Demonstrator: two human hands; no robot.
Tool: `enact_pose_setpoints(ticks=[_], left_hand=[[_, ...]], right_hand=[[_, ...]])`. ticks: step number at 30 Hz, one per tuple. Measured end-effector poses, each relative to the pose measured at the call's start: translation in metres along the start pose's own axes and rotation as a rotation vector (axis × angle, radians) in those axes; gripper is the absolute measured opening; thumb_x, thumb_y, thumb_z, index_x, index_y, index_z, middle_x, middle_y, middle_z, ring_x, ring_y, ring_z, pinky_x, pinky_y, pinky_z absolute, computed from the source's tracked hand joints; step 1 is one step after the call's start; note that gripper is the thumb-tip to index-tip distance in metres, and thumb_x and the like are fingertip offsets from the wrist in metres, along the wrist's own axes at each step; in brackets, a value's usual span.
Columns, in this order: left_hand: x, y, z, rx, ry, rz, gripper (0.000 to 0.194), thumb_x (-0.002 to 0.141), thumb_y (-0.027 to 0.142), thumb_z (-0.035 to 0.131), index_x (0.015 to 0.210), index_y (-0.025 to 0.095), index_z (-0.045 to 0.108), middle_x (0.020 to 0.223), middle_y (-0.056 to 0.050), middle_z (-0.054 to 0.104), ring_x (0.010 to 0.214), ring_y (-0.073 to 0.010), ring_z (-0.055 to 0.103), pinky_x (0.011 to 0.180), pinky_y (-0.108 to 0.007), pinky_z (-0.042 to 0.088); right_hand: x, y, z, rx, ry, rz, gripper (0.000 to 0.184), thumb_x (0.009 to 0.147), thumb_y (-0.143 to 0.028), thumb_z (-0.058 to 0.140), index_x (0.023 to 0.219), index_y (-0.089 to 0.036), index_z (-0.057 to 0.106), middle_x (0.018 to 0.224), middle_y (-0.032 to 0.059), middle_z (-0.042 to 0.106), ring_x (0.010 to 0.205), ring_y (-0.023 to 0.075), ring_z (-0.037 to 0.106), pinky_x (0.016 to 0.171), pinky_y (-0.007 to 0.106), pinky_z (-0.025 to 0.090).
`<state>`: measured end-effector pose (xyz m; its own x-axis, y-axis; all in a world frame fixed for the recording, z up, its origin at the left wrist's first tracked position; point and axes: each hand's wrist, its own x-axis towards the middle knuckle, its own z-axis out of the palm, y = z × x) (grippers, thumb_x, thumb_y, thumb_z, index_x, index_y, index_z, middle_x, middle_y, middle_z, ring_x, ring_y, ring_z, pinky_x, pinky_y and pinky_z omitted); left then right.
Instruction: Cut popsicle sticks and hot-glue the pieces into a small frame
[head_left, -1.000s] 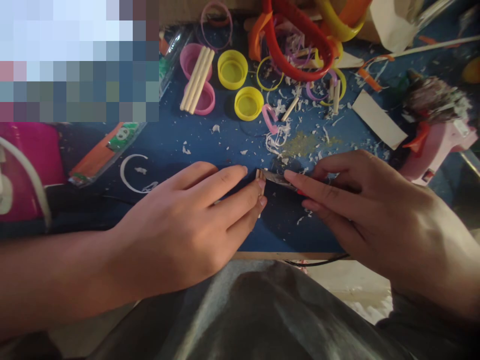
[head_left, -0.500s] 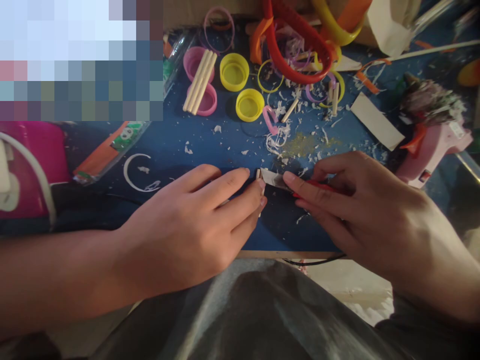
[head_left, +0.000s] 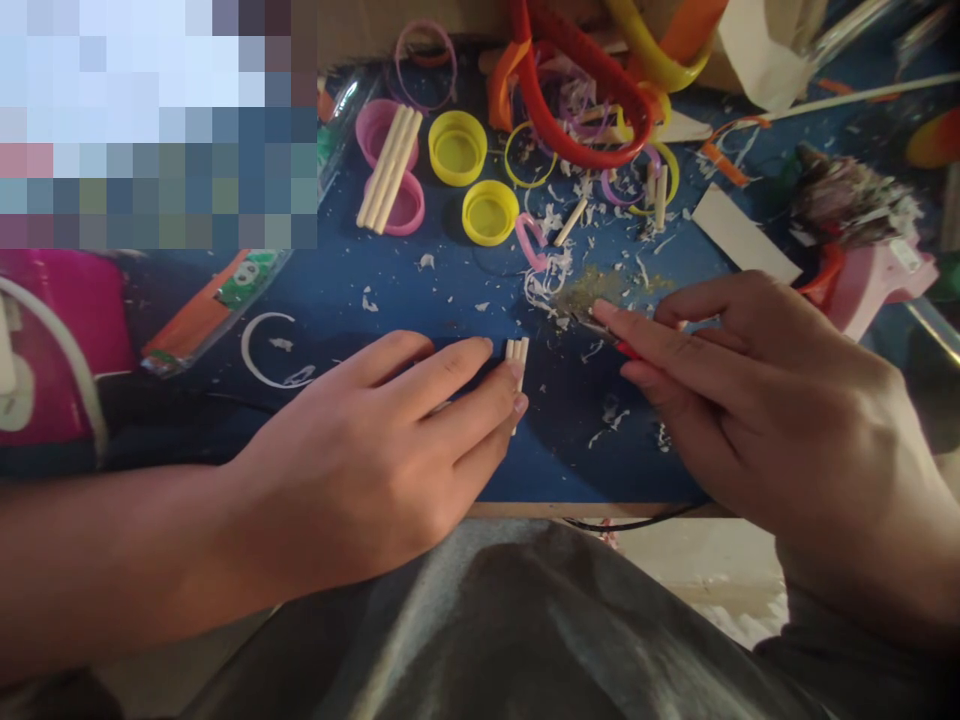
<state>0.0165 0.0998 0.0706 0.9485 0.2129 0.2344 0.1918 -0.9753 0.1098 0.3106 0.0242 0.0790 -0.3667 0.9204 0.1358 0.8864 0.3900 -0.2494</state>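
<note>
Under the fingertips of my left hand (head_left: 397, 440) a short row of pale wooden sticks (head_left: 516, 350) is pressed side by side on the blue tabletop (head_left: 450, 290). Only the sticks' upper ends and right edge show. My right hand (head_left: 780, 400) pinches a utility knife (head_left: 628, 350) with a red body, its index finger laid along the grey blade. The blade is apart from the sticks, up and to their right, over a greenish-brown dusty patch (head_left: 600, 285). Most of the knife's body is hidden by the fingers.
Pink caps (head_left: 405, 212) carry a raft of wooden sticks (head_left: 390, 170), beside yellow caps (head_left: 490, 212). Farther back lie a red ring (head_left: 592, 150) and white shavings. A pink glue gun (head_left: 870, 280) and a pale card strip (head_left: 746, 235) are at right.
My right hand has drawn the knife away from the sticks' ends, up and to the right. The left hand stays on the sticks, whose ends now show more fully.
</note>
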Motion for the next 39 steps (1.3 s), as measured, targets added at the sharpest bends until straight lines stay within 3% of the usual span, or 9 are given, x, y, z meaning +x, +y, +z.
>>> enact_pose_setpoints(ticks=[5,10,13,26,33,39], left_hand=[[-0.002,0.000,0.000,0.006,-0.003,-0.004,0.024,0.115,0.019,0.064,0.126,0.011,0.084,0.142,-0.013,0.085,0.123,-0.0314,0.083,0.087,-0.045,0.067],[-0.002,-0.001,-0.002,0.001,-0.012,-0.010,0.025,0.116,0.019,0.062,0.126,0.012,0.084,0.142,-0.012,0.085,0.124,-0.0309,0.083,0.089,-0.045,0.066],[-0.001,0.000,-0.001,-0.007,-0.013,-0.009,0.025,0.115,0.019,0.063,0.126,0.012,0.084,0.142,-0.012,0.085,0.124,-0.0313,0.083,0.089,-0.046,0.066],[-0.001,-0.004,0.001,0.006,-0.006,-0.012,0.023,0.114,0.020,0.064,0.125,0.016,0.084,0.140,-0.011,0.085,0.121,-0.0302,0.082,0.089,-0.043,0.068],[0.002,-0.003,-0.002,0.037,-0.013,0.002,0.022,0.113,0.019,0.065,0.124,0.018,0.085,0.139,-0.010,0.085,0.119,-0.0296,0.083,0.086,-0.044,0.070],[0.001,-0.004,0.000,0.047,-0.015,0.015,0.023,0.114,0.017,0.062,0.123,0.015,0.083,0.139,-0.011,0.085,0.118,-0.0300,0.084,0.085,-0.043,0.069]], right_hand=[[0.002,0.000,-0.002,0.056,-0.056,-0.048,0.035,0.120,-0.028,0.057,0.146,-0.017,0.076,0.127,0.0100,0.079,0.098,0.0177,0.080,0.070,0.029,0.066],[0.000,0.001,-0.006,0.025,-0.096,-0.050,0.033,0.120,-0.032,0.056,0.140,-0.021,0.079,0.114,0.0063,0.078,0.083,0.0149,0.076,0.058,0.028,0.061],[-0.002,0.002,-0.007,0.014,-0.079,-0.040,0.032,0.120,-0.033,0.057,0.141,-0.023,0.079,0.108,0.0045,0.076,0.082,0.0144,0.074,0.058,0.027,0.059],[-0.002,0.003,-0.004,0.028,-0.093,-0.077,0.033,0.120,-0.032,0.058,0.145,-0.024,0.077,0.108,0.0033,0.070,0.084,0.0141,0.071,0.070,0.027,0.063],[0.001,0.001,-0.008,-0.002,-0.108,-0.085,0.035,0.121,-0.032,0.053,0.145,-0.025,0.077,0.108,0.0048,0.070,0.079,0.0161,0.070,0.059,0.030,0.057],[0.001,0.006,-0.012,-0.008,-0.123,-0.065,0.033,0.120,-0.034,0.054,0.144,-0.029,0.076,0.114,0.0029,0.071,0.078,0.0140,0.069,0.060,0.028,0.056]])
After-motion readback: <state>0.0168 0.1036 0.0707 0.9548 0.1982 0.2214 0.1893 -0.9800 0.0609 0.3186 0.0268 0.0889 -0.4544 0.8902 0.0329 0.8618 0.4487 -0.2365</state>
